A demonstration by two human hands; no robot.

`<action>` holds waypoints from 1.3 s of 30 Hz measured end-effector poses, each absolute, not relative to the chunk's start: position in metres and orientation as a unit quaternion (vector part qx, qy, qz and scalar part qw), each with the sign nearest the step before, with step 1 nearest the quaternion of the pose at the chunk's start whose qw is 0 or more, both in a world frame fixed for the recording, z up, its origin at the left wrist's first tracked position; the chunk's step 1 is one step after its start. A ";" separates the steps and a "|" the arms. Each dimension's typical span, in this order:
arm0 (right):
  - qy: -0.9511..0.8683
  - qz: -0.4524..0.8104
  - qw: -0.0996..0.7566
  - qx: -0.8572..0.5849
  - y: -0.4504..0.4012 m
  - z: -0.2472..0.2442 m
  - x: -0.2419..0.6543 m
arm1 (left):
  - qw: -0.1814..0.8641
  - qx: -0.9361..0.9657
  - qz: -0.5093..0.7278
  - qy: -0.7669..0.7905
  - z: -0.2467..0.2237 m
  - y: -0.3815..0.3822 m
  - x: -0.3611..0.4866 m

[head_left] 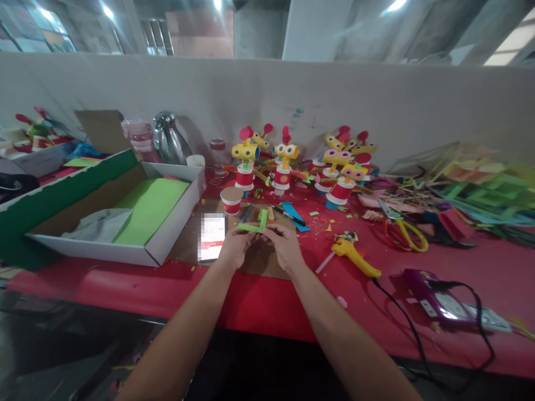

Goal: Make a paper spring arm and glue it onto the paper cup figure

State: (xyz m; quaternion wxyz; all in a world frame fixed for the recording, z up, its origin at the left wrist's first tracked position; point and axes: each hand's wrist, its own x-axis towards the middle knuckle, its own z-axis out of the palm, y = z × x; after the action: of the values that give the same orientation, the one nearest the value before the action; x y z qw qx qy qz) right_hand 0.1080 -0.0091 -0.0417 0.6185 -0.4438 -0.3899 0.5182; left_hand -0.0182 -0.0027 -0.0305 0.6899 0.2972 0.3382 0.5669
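Hands meet over a brown cardboard sheet (267, 262) on the red table (460, 262). Left hand (234, 248) and right hand (286, 245) both pinch a green L-shaped paper strip (254, 225) with closed fingers. A phone (212, 237) lies just beside the left hand, a yellow glue gun (355, 255) near the right.

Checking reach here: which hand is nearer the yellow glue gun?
Right. The right hand is just left of the yellow glue gun; the left hand sits farther left, beside the phone.
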 end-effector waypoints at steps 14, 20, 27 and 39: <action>-0.405 0.502 0.619 -0.447 -0.011 -0.046 0.107 | 0.690 0.335 0.530 0.361 -0.030 -0.002 -0.024; -0.395 0.498 0.627 -0.451 -0.010 -0.048 0.107 | 0.671 0.360 0.537 0.363 -0.030 -0.003 -0.023; -0.417 0.494 0.629 -0.433 -0.011 -0.047 0.107 | 0.673 0.364 0.537 0.356 -0.029 -0.003 -0.025; -0.453 0.451 0.628 -0.444 -0.010 -0.050 0.108 | 0.673 0.381 0.524 0.355 -0.031 0.001 -0.027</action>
State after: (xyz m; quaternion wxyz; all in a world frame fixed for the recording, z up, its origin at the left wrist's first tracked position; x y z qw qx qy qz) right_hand 0.1080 -0.0097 -0.0500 0.6281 -0.4436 -0.4529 0.4512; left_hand -0.0268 0.0006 -0.0306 0.6734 0.3810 0.3554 0.5245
